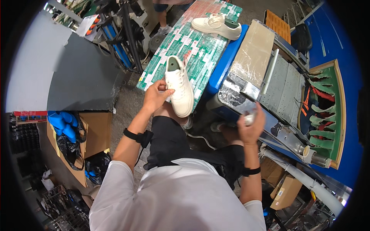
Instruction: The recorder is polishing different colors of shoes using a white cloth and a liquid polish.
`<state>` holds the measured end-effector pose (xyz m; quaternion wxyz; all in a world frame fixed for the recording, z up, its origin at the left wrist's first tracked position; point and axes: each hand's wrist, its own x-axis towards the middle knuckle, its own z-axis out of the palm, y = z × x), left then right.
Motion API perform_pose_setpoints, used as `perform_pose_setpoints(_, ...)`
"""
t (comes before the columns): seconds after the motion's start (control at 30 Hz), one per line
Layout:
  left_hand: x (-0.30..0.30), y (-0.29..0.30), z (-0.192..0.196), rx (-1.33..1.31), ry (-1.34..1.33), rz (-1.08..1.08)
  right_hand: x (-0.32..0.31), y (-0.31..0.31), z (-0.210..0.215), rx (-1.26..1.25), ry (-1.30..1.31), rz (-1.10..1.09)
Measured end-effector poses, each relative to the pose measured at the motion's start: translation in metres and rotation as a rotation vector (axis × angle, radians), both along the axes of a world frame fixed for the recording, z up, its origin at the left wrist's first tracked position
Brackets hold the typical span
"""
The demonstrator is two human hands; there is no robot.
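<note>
A white lace-up sneaker (180, 94) with a dark green insert in its opening rests on the near end of the patterned board, its toe toward me. My left hand (157, 95) grips its left side, thumb by the laces and fingers partly hidden against the upper. Off to the right, my right hand (252, 129) is closed around a small silvery object (249, 119), blurred and mostly hidden by the fingers. A second white sneaker (216, 26) lies at the board's far end, also with a green insert, apart from both hands.
The green, white and red board (162, 65) stretches away before me. Right of it stand a blue bin (221, 75) and a metal conveyor-like machine (283, 79) beside a slit green curtain (322, 111). A cardboard box (96, 133) sits lower left. Another person's leg (162, 18) shows beyond.
</note>
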<state>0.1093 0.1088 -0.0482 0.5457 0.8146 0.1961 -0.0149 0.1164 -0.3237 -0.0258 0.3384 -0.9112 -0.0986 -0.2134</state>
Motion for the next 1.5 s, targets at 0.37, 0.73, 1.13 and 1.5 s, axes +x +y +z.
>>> perform_pose_setpoints(0.37,0.034,0.084,0.032,-0.587,-0.151,0.258,0.008,0.213,0.037,-0.062,0.213,0.678)
perform_pose_setpoints(0.73,0.095,0.043,0.036,0.137,-0.252,-0.421,0.017,0.226,0.044,-0.211,0.258,0.688)
perform_pose_setpoints(1.13,0.102,0.039,0.034,0.194,-0.341,-0.464,-0.013,0.2,0.062,0.348,0.729,0.807)
perform_pose_setpoints(1.5,0.091,0.034,0.04,0.111,-0.242,-0.422,-0.007,0.162,0.05,0.188,0.428,0.533)
